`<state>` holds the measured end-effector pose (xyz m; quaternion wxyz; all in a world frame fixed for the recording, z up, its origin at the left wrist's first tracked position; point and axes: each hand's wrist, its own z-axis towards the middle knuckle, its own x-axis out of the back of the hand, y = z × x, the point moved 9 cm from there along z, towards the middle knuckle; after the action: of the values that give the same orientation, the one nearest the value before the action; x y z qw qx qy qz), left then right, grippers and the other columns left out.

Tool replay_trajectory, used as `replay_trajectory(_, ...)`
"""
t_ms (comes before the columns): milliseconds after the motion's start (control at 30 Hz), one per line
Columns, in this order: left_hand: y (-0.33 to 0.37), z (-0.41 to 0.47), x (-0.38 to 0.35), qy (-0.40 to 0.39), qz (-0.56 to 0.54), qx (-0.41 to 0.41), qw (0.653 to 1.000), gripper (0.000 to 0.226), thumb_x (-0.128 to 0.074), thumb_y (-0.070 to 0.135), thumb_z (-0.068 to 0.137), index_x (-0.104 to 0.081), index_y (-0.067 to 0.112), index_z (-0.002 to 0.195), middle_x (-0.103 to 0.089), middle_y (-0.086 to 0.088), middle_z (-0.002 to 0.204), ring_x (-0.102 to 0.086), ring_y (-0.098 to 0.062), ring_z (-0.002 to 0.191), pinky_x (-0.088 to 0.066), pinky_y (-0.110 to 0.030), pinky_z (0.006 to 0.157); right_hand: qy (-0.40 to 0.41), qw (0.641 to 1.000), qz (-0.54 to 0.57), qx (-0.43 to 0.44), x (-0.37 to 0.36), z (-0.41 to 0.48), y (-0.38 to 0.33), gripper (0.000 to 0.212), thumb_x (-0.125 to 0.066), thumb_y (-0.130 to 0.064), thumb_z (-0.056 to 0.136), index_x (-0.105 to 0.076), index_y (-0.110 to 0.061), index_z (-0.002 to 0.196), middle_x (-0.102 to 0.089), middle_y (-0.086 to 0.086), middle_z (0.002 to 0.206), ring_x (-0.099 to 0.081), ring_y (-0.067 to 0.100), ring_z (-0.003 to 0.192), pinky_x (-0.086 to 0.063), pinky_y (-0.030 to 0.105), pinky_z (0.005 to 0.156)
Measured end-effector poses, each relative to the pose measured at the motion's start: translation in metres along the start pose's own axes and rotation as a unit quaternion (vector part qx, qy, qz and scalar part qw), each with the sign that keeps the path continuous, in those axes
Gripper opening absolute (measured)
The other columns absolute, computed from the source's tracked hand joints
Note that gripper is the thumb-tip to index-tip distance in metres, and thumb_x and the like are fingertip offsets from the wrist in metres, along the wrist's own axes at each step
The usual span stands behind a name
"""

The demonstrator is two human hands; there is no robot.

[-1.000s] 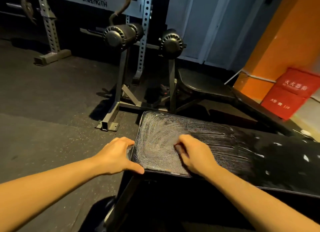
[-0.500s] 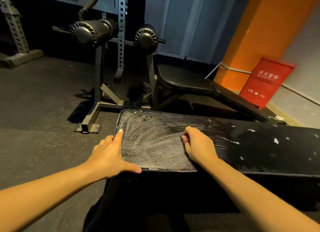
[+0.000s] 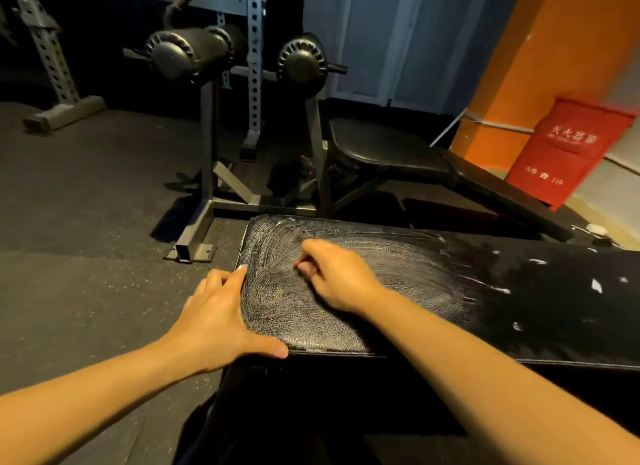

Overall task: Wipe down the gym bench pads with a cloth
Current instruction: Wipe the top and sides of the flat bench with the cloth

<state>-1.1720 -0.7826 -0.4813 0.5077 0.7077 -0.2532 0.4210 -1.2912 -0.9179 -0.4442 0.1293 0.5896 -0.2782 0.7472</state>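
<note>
Here the right hand [image 3: 337, 277], fingers curled, any cloth hidden, sits on the bench pad [image 3: 398, 267]; white spots [image 3: 595, 286] lie at the frame's right. The left hand [image 3: 216, 320] lies flat.

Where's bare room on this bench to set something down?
Free: black padded bench top right of the right hand, to frame edge; dark rubber floor bordered by pad end and grey steel stand foot. Crowded: smeared end between right and left hand.
</note>
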Motion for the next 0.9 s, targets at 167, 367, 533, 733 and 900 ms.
replay_trajectory(167,0.000,0.003,-0.001,0.007,-0.016,-0.016,1.000,0.159,-0.075,0.092,0.029,-0.012,0.029,0.161,-0.025,0.013,0.123,-0.028,-0.016,0.135,-0.035,-0.042,0.117,0.109,0.938,-0.091,-0.315,0.062,-0.030,0.197,0.016,-0.050,-0.027,0.102,-0.049,-0.012,0.106,-0.064,0.019,0.111,-0.062,0.042,0.098,-0.041,0.041,0.071)
replay_trajectory(367,0.001,0.004,0.001,0.010,-0.002,-0.013,1.000,0.158,-0.075,0.091,0.032,-0.010,0.027,0.161,-0.029,0.010,0.127,-0.030,-0.017,0.136,-0.035,-0.041,0.117,0.091,0.982,0.011,-0.164,0.002,0.057,0.048,0.014,-0.054,-0.019,0.096,-0.056,-0.016,0.110,-0.066,0.008,0.110,-0.064,0.034,0.100,-0.052,0.043,0.082)
replay_trajectory(533,0.001,0.000,0.003,0.023,0.028,-0.019,0.999,0.157,-0.068,0.098,0.034,-0.016,0.019,0.160,-0.036,0.001,0.144,-0.036,-0.020,0.139,-0.037,-0.041,0.116,-0.023,0.995,0.077,0.059,-0.029,0.023,-0.062,0.010,-0.054,-0.025,0.102,-0.056,-0.018,0.109,-0.062,0.000,0.103,-0.058,0.023,0.094,-0.044,0.038,0.082)
replay_trajectory(733,0.014,0.000,0.014,0.011,0.059,-0.048,0.997,0.152,-0.053,0.105,0.035,-0.021,0.023,0.160,-0.031,0.000,0.157,-0.032,-0.023,0.146,-0.030,-0.044,0.120,-0.018,0.970,0.220,-0.103,0.025,-0.037,0.014,0.029,-0.071,-0.025,0.093,-0.053,-0.026,0.115,-0.068,-0.005,0.112,-0.062,0.009,0.103,-0.048,0.030,0.085)
replay_trajectory(900,0.065,-0.003,0.054,0.086,-0.092,-0.190,0.974,0.073,-0.077,0.064,0.076,-0.056,0.036,0.140,-0.050,0.018,0.143,-0.043,0.000,0.134,-0.035,-0.025,0.114,0.010,0.943,0.316,-0.098,0.044,-0.053,-0.003,0.011,-0.069,-0.016,0.094,-0.062,-0.024,0.094,-0.071,-0.005,0.087,-0.062,0.004,0.076,-0.045,0.027,0.071)
